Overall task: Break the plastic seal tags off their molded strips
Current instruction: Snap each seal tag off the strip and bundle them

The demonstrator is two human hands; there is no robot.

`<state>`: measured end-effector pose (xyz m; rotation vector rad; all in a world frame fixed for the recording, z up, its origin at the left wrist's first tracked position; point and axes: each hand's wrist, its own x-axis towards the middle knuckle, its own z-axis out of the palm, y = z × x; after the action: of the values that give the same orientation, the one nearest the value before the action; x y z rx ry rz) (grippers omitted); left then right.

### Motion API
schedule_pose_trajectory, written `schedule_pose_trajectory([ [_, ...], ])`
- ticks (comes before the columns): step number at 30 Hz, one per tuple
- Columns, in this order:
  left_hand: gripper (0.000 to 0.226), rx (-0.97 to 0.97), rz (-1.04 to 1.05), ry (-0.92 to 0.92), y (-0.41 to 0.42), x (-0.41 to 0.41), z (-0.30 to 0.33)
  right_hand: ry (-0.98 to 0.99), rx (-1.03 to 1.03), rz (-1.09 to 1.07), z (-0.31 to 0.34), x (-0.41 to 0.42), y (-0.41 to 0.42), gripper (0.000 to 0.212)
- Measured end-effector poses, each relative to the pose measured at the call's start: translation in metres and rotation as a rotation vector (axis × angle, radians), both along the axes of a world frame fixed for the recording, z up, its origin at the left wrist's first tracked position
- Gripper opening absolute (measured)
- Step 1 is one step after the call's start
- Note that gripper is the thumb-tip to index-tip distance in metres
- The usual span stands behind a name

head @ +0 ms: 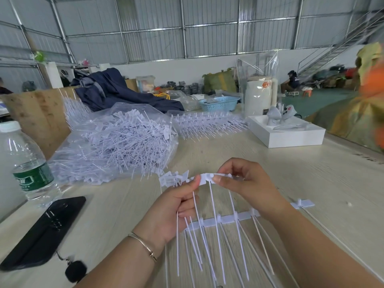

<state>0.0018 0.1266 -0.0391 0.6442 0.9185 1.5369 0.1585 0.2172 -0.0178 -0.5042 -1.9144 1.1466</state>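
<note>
Head view: left hand point(176, 201) and right hand point(247, 183) each pinch the molded strip point(207, 178) above the table point(311, 173). Strip axis runs left-right; tag tails hang toward the viewer. A second strip point(228, 218) lies beneath. Bag of loose tags point(116, 140) behind; phone point(45, 229) left.

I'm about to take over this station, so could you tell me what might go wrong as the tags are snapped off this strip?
1. Both the left hand and the right hand pinch the held strip close together, so a tag could tear unevenly.
2. The long tails hang over a second strip lying on the table and might tangle with it.
3. Loose tags could slide toward the phone and water bottle.
</note>
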Motion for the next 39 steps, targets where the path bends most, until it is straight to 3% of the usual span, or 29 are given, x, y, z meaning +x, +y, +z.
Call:
schedule_pose_trajectory([
  [5, 0.022, 0.012, -0.082, -0.036, -0.003, 0.001, 0.001, 0.019, -0.114, 0.1, -0.002, 0.001, 0.004, 0.031],
  [8, 0.024, 0.031, -0.23, -0.041, -0.007, 0.002, 0.005, 0.01, -0.163, 0.165, -0.002, 0.003, 0.006, 0.021],
  [13, 0.053, -0.067, -0.312, 0.024, -0.01, 0.005, 0.004, -0.005, -0.18, 0.301, -0.008, 0.0, 0.004, 0.014],
  [19, 0.037, -0.054, -0.284, 0.002, -0.004, 0.005, 0.008, 0.021, -0.205, 0.262, -0.01, -0.002, 0.004, 0.018],
  [24, 0.042, -0.089, -0.231, 0.076, -0.003, 0.0, 0.008, 0.126, -0.216, 0.093, -0.008, -0.001, 0.008, 0.049],
  [29, 0.022, -0.078, -0.103, -0.046, -0.002, 0.001, 0.007, 0.103, -0.23, 0.074, -0.007, 0.001, 0.01, 0.036],
  [34, 0.027, -0.081, -0.121, 0.043, -0.002, 0.0, 0.008, 0.067, -0.19, 0.072, -0.009, 0.0, 0.01, 0.014],
  [39, 0.026, -0.061, 0.005, 0.037, -0.001, 0.0, 0.007, 0.022, -0.04, -0.007, -0.012, -0.003, 0.008, 0.022],
])
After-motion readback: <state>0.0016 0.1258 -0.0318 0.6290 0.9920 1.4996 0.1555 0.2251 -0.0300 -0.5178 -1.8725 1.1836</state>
